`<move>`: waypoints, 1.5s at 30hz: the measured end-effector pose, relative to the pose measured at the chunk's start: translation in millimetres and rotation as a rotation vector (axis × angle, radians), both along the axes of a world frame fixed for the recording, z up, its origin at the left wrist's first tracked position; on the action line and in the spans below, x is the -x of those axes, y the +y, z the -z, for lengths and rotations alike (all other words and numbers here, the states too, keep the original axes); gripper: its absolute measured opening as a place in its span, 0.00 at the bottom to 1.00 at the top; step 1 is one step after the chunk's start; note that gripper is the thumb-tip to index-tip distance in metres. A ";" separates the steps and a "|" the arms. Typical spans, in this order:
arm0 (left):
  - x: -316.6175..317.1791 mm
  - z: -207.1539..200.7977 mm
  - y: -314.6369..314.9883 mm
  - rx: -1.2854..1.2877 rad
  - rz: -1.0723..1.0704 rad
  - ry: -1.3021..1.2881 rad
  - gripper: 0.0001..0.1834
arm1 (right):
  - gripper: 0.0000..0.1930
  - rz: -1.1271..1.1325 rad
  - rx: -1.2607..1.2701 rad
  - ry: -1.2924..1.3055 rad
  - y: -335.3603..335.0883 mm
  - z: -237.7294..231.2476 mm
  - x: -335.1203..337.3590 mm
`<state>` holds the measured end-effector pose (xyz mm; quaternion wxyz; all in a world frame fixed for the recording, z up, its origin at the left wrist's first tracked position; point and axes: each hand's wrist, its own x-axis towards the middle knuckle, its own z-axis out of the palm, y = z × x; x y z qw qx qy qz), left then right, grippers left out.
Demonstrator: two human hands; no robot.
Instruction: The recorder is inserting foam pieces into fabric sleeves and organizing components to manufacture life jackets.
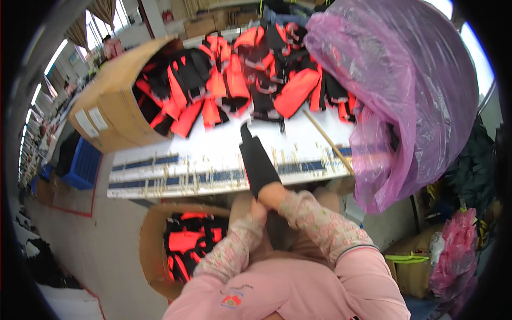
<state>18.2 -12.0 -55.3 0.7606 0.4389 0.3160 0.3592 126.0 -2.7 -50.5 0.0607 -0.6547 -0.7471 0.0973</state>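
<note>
The black fabric piece (258,164) stretches toward 11 o'clock from the right hand (273,195), over the near edge of the table (209,142), and it will likely handle as light, soft but slightly stiff (it keeps a fairly straight line), neither slippery nor fragile, best held by its broad lower end rather than the narrow tip. The right hand meets that lower end, back uppermost, its fingers hidden, so its grip or opening cannot be told; the left hand (259,210) sits close at its 7 o'clock, its closure equally unclear.
</note>
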 end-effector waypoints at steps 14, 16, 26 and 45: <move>25.8 13.9 11.5 0.219 0.031 -0.089 0.16 | 0.13 0.241 0.155 0.311 -40.3 -88.3 35.6; 25.5 14.2 15.1 0.115 -0.022 -0.071 0.17 | 0.13 0.219 0.193 0.284 -33.5 -93.4 33.2; 31.1 -33.0 8.3 0.223 0.031 -0.064 0.10 | 0.15 -0.055 -0.281 0.381 -56.9 -112.7 36.8; 26.4 -37.6 21.1 0.420 0.010 -0.174 0.11 | 0.08 0.062 -0.334 0.460 -21.3 -103.3 6.0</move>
